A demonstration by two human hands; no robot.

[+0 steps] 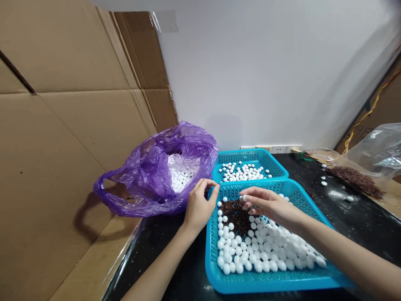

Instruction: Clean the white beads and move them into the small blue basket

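Observation:
My right hand [271,205] is over the near blue plastic basket [209,259], with a small white ball [244,198] pinched between thumb and fingers. Curled at that basket's back left corner, my left hand [200,205] has its thumb and index fingertips close together; what they hold, if anything, is too small to make out. Many white balls [272,246] cover the basket's front and right. Dark brown shreds [237,217] form a patch below my right fingertips.
An open purple plastic bag [140,175] of white balls stands left. Behind is a second blue basket [275,165] with scattered balls. Reddish-brown shreds [357,180] and a clear plastic bag [379,146] lie right. Cardboard [62,146] walls the left side; a wall socket [278,149] is behind.

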